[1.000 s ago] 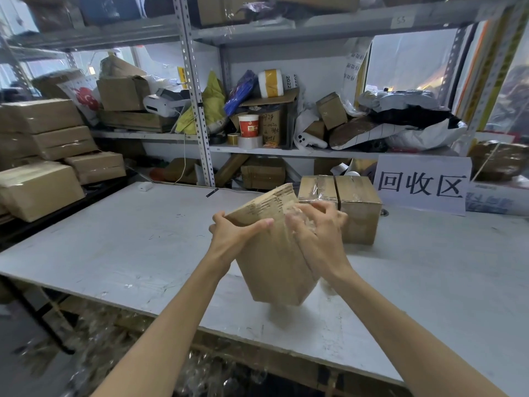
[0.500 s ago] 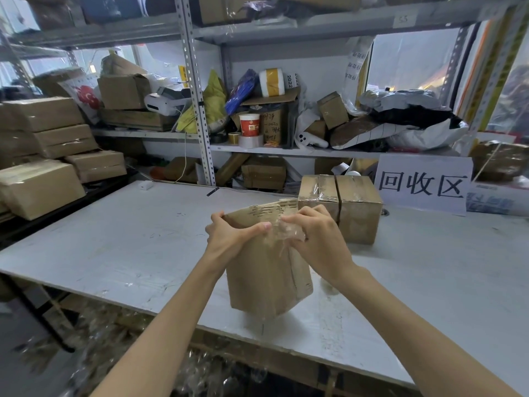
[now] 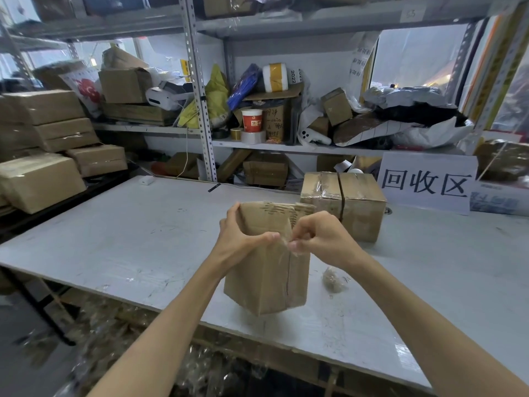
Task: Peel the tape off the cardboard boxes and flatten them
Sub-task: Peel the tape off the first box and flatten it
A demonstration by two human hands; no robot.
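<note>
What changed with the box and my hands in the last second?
The cardboard box swung from tilted to nearly upright. The right hand left its top and now pinches clear tape at the front seam. The left hand still grips the top edge; the taped box behind stayed.

Our left hand (image 3: 239,239) grips the upper left edge of the cardboard box (image 3: 266,282), thumb across its front. Our right hand (image 3: 323,239) pinches a strip of clear tape (image 3: 283,249) at the front seam. The box is tilted, one corner pointing down at the grey table (image 3: 114,239). A crumpled tape wad (image 3: 332,279) lies just right of it, and a second taped box (image 3: 360,202) stands behind, beside a white sign (image 3: 426,183).
</note>
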